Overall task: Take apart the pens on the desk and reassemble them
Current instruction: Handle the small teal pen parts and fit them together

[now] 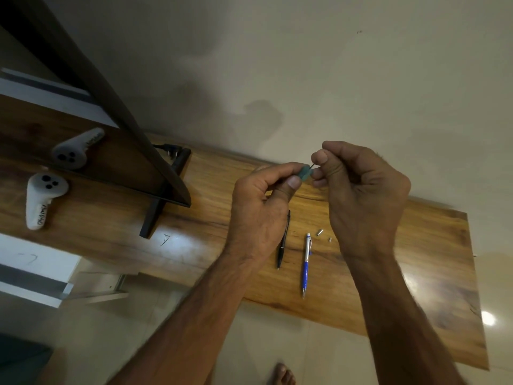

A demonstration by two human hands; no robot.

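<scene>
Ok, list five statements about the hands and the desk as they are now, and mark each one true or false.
1. The left hand pinches a teal pen part. True.
2. The right hand holds the blue pen. False: the blue pen lies on the desk, and the right hand pinches a thin rod.
3. A black pen lies on the desk beside the blue pen. True.
4. Small silver parts lie loose on the desk near the blue pen. True.
5. Three controllers sit on the desk. False: there are two white controllers.
</scene>
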